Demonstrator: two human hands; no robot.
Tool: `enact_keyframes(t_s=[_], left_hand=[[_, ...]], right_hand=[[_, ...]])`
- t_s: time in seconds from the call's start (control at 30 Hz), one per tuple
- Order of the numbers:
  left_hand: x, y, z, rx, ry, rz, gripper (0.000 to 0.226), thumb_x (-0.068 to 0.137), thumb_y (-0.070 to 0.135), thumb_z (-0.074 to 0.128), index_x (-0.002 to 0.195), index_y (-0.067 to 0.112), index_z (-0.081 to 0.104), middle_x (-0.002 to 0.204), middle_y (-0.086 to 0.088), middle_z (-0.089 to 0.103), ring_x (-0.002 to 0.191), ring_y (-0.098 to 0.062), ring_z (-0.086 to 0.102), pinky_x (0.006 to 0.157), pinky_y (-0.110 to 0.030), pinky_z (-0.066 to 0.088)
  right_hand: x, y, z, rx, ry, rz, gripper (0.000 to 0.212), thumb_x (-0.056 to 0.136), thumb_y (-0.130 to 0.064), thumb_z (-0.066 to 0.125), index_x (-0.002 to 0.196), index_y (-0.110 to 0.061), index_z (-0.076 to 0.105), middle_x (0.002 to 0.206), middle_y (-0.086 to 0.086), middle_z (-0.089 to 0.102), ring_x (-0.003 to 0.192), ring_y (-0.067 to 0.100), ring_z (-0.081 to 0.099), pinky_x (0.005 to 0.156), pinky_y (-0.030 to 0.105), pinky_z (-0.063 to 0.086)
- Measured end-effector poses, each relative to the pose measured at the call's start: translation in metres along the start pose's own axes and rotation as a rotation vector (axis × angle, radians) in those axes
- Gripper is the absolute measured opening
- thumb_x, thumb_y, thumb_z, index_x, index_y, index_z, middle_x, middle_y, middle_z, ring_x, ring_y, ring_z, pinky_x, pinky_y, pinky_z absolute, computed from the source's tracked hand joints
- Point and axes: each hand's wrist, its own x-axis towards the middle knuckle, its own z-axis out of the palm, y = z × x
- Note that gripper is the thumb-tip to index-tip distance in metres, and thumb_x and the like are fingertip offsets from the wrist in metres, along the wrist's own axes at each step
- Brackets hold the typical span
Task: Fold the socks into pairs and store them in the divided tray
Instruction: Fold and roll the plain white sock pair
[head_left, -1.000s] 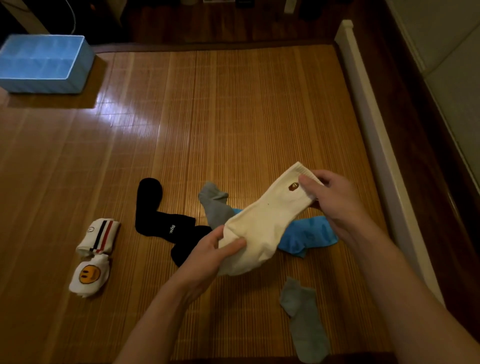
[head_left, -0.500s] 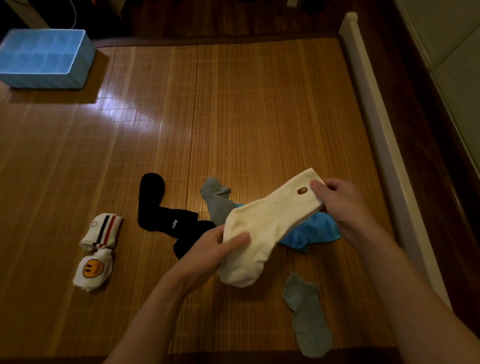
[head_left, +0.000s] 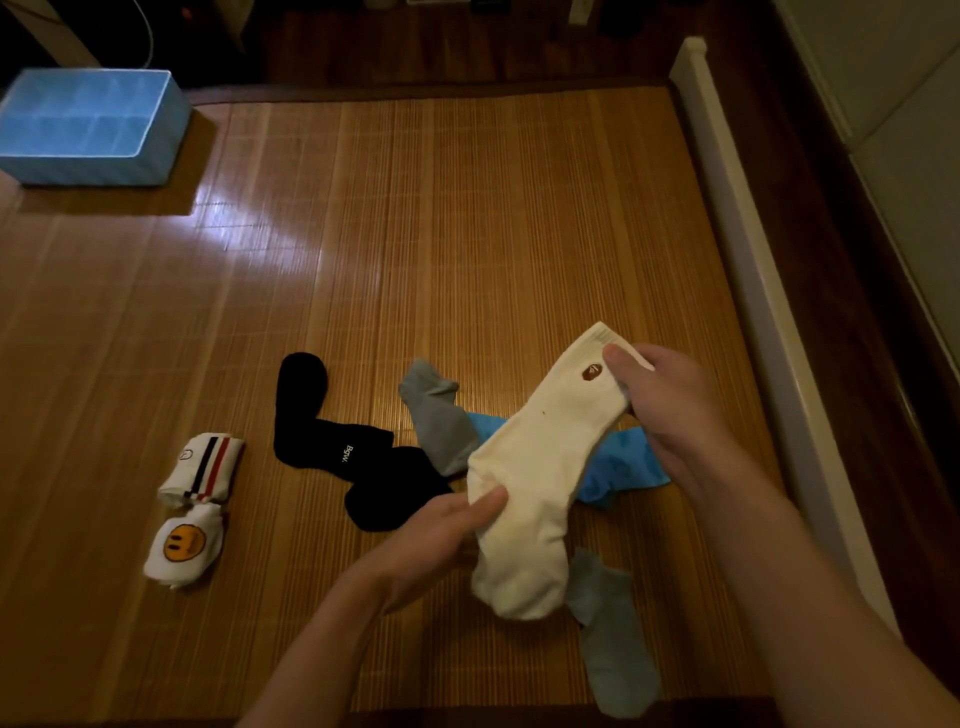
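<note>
We hold the cream sock (head_left: 540, 467) up between both hands. The right hand (head_left: 670, 405) pinches its cuff, thumb on top just beside a small brown logo. The left hand (head_left: 436, 540) grips it near the heel, thumb pressed on the fabric, and the toe end hangs below.

Just right of the right hand, a white rail (head_left: 753, 291) borders the bamboo mat (head_left: 415, 234), and the mat's near edge runs under our forearms. Ahead of both hands and off to the left, the mat lies open as far as its far edge.

Under the sock and between the hands lies a blue sock (head_left: 623, 462). A grey sock (head_left: 436, 421) lies just beyond the left hand, and a second grey sock (head_left: 613, 644) lies nearer to us, under the hanging toe. The black socks (head_left: 337, 441) overlap just left of the left hand. Further left, well apart from it, two folded pairs touch end to end: a striped bundle (head_left: 200, 467) and a smiley bundle (head_left: 182, 545).

The divided tray (head_left: 156, 150) sits far ahead and left of the left hand, at the mat's far corner. Its dividers show faintly through the glare (we cannot tell more of its inside).
</note>
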Motion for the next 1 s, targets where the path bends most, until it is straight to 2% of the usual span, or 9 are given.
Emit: enact_keyframes(t_s=[0.1, 0.23, 0.33, 0.47, 0.77, 0.83, 0.9, 0.97, 1.0], left_hand=[[-0.003, -0.009, 0.0, 0.012, -0.008, 0.059, 0.043, 0.084, 0.049, 0.075, 0.119, 0.025, 0.074, 0.121, 0.002, 0.074, 0.113, -0.016, 0.07, 0.091, -0.032, 0.058], [0.0, -0.015, 0.0, 0.086, 0.025, 0.076, 0.058, 0.062, 0.061, 0.088, 0.113, 0.035, 0.075, 0.119, 0.012, 0.074, 0.11, -0.007, 0.069, 0.09, -0.029, 0.059], [0.005, -0.019, 0.001, 0.059, 0.036, 0.054, 0.059, 0.068, 0.054, 0.087, 0.119, 0.029, 0.069, 0.116, 0.011, 0.075, 0.108, -0.008, 0.071, 0.088, -0.028, 0.059], [0.006, -0.022, -0.001, 0.046, 0.068, 0.067, 0.073, 0.064, 0.052, 0.091, 0.126, 0.024, 0.065, 0.12, 0.005, 0.074, 0.114, -0.015, 0.07, 0.099, -0.043, 0.057], [0.0, -0.014, -0.006, 0.159, 0.074, 0.136, 0.046, 0.07, 0.025, 0.092, 0.111, 0.037, 0.075, 0.114, 0.005, 0.076, 0.107, -0.014, 0.072, 0.094, -0.045, 0.06], [-0.002, -0.01, -0.008, 0.188, 0.069, 0.14, 0.057, 0.073, 0.017, 0.091, 0.122, 0.035, 0.068, 0.116, 0.005, 0.076, 0.108, -0.014, 0.072, 0.094, -0.045, 0.06], [-0.001, -0.01, -0.013, 0.156, 0.055, 0.123, 0.079, 0.072, 0.009, 0.091, 0.136, 0.037, 0.053, 0.117, 0.002, 0.076, 0.109, -0.018, 0.073, 0.091, -0.044, 0.061], [0.0, -0.011, -0.02, 0.116, 0.019, 0.098, 0.093, 0.072, 0.004, 0.09, 0.14, 0.046, 0.042, 0.118, -0.002, 0.076, 0.11, -0.021, 0.073, 0.087, -0.04, 0.062], [0.001, -0.011, -0.023, 0.121, 0.016, 0.086, 0.093, 0.072, 0.004, 0.089, 0.14, 0.047, 0.042, 0.118, -0.001, 0.076, 0.109, -0.021, 0.073, 0.087, -0.038, 0.062]], right_hand=[[-0.004, -0.003, 0.005, 0.029, -0.01, 0.0, 0.014, 0.098, -0.025, 0.063, 0.09, -0.019, 0.072, 0.091, 0.001, 0.078, 0.087, 0.019, 0.074, 0.084, 0.041, 0.06], [-0.006, -0.003, 0.01, 0.033, -0.011, -0.005, 0.013, 0.098, -0.025, 0.064, 0.088, -0.019, 0.072, 0.086, -0.001, 0.078, 0.082, 0.016, 0.075, 0.082, 0.041, 0.061], [-0.005, -0.001, 0.011, 0.018, -0.014, -0.006, 0.015, 0.098, -0.025, 0.064, 0.089, -0.019, 0.073, 0.086, 0.0, 0.078, 0.083, 0.017, 0.075, 0.083, 0.043, 0.061], [-0.001, -0.001, 0.007, 0.023, -0.001, 0.008, 0.015, 0.098, -0.025, 0.063, 0.087, -0.02, 0.073, 0.089, 0.0, 0.078, 0.087, 0.017, 0.074, 0.086, 0.042, 0.06], [0.001, -0.006, -0.008, 0.015, 0.027, -0.008, 0.009, 0.096, -0.018, 0.066, 0.099, -0.016, 0.074, 0.093, 0.003, 0.077, 0.083, 0.015, 0.074, 0.072, 0.03, 0.057], [0.001, -0.007, -0.011, 0.011, 0.022, -0.011, 0.013, 0.096, -0.014, 0.066, 0.107, -0.015, 0.072, 0.097, 0.004, 0.076, 0.087, 0.016, 0.073, 0.074, 0.031, 0.058], [0.002, -0.005, -0.014, -0.013, 0.013, -0.018, 0.021, 0.094, -0.01, 0.067, 0.114, -0.017, 0.07, 0.099, 0.0, 0.074, 0.087, 0.012, 0.073, 0.068, 0.024, 0.058], [0.002, -0.003, -0.017, -0.035, -0.001, -0.014, 0.032, 0.092, -0.007, 0.068, 0.123, -0.018, 0.067, 0.102, -0.004, 0.071, 0.083, 0.005, 0.071, 0.063, 0.017, 0.056], [0.002, -0.001, -0.019, -0.033, -0.011, 0.0, 0.038, 0.092, -0.006, 0.069, 0.128, -0.017, 0.065, 0.104, -0.003, 0.07, 0.085, 0.005, 0.071, 0.066, 0.018, 0.058]])
